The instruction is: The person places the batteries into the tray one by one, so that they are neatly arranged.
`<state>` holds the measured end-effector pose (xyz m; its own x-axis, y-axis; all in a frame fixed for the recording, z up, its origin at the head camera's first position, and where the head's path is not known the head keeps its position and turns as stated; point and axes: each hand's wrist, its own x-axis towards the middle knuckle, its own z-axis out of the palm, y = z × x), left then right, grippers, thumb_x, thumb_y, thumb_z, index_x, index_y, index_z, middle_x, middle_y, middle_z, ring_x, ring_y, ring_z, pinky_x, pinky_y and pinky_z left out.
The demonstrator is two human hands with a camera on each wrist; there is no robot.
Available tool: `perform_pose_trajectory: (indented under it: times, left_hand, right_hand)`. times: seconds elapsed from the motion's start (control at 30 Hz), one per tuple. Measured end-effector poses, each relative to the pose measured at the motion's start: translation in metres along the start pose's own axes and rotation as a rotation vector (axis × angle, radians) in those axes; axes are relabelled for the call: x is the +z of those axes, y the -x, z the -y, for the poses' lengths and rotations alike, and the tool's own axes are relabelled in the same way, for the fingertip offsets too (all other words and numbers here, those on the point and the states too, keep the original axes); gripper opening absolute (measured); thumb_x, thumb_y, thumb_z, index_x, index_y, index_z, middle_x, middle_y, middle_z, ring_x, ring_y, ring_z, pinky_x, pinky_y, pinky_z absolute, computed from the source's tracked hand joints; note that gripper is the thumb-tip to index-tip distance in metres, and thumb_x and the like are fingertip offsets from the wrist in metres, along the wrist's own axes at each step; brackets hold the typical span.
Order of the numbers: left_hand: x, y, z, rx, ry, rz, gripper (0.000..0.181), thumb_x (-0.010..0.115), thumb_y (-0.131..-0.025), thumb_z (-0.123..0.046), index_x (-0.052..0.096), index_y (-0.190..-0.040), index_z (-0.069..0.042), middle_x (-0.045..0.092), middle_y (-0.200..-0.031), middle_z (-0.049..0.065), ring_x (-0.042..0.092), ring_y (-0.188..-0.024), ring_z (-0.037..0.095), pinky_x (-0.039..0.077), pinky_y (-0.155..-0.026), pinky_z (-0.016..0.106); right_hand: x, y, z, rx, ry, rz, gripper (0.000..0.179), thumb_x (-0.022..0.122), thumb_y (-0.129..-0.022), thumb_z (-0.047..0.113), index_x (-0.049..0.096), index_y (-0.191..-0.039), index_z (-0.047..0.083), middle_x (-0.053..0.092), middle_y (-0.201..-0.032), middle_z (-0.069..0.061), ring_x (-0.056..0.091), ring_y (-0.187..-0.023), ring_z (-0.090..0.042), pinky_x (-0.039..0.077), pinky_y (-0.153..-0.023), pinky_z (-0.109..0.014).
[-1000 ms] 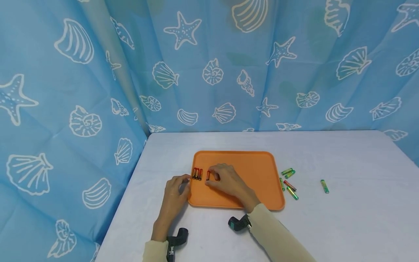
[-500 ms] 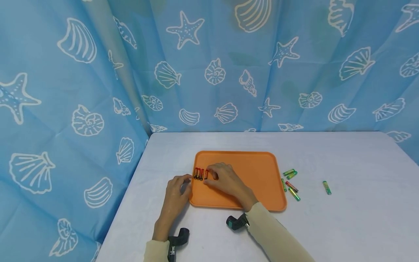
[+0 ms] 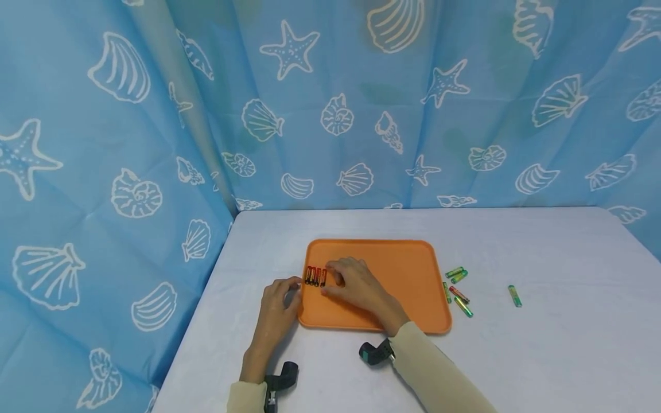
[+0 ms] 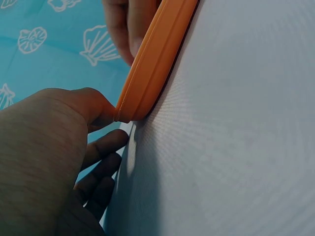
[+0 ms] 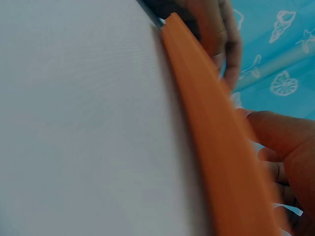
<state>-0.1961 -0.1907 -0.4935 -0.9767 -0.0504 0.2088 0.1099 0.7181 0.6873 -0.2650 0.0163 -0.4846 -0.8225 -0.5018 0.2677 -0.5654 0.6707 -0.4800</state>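
My right hand (image 3: 358, 284) reaches over the orange tray (image 3: 382, 258) and pinches a red-and-black battery (image 3: 323, 278) lengthwise, thumb at its near end and finger at its far end. That battery stands side by side with several like it in a row (image 3: 312, 275) along the tray's left side. Outside the tray, my left hand (image 3: 277, 304) rests at the left rim with fingers loosely bent. In the left wrist view, the left thumb (image 4: 101, 110) touches the tray's corner and the other fingers spread below it. The tray wall hides the batteries in both wrist views.
Right of the tray lie several green batteries (image 3: 463, 307) with one red battery (image 3: 458, 295) among them. A single green battery (image 3: 514, 296) lies farther right on the white tablecloth (image 3: 568, 344). A blue shell-print curtain (image 3: 330, 155) hangs behind and at the left.
My right hand has moved the pinched battery left, closing the gap to the row so it now lines up with the others. The left hand stays at the tray's rim.
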Motion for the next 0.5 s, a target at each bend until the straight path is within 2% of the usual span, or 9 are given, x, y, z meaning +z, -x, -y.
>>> perform_pose_trajectory:
  times: [0.1,0.23,0.37,0.5]
  left_hand:
    - [-0.001,0.000,0.001,0.002,-0.007,-0.006,0.030,0.064,-0.097,-0.014,0.065,-0.127,-0.013,0.060,-0.116,0.004,0.050,-0.120,0.027,0.041,-0.104,0.049]
    - [-0.001,-0.001,0.002,0.007,-0.008,-0.008,0.030,0.064,-0.097,-0.014,0.065,-0.127,-0.013,0.060,-0.116,0.003,0.050,-0.120,0.027,0.041,-0.104,0.048]
    - [0.000,0.000,0.001,0.001,0.009,0.002,0.030,0.064,-0.097,-0.015,0.065,-0.127,-0.014,0.060,-0.116,0.003,0.049,-0.120,0.027,0.041,-0.104,0.049]
    - [0.001,0.001,0.000,-0.001,0.028,0.006,0.030,0.064,-0.097,-0.015,0.065,-0.127,-0.013,0.060,-0.117,0.004,0.049,-0.121,0.028,0.040,-0.104,0.049]
  right_hand:
    - [-0.011,0.010,0.002,-0.019,-0.016,-0.022,0.048,0.077,-0.087,0.040,0.067,-0.121,0.008,0.052,-0.080,0.006,0.046,-0.083,-0.013,0.038,-0.080,-0.035]
    - [-0.031,0.024,0.000,-0.061,-0.005,-0.075,0.041,0.077,-0.089,0.031,0.069,-0.120,0.006,0.052,-0.081,0.007,0.048,-0.084,-0.014,0.041,-0.084,-0.039]
    - [-0.049,0.043,-0.007,-0.087,0.048,-0.091,0.037,0.077,-0.089,0.028,0.070,-0.118,0.007,0.049,-0.079,0.009,0.046,-0.082,-0.011,0.040,-0.083,-0.039]
    - [-0.067,0.065,-0.017,-0.066,0.072,-0.088,0.037,0.077,-0.090,0.027,0.070,-0.119,0.007,0.049,-0.079,0.009,0.046,-0.084,-0.012,0.039,-0.084,-0.041]
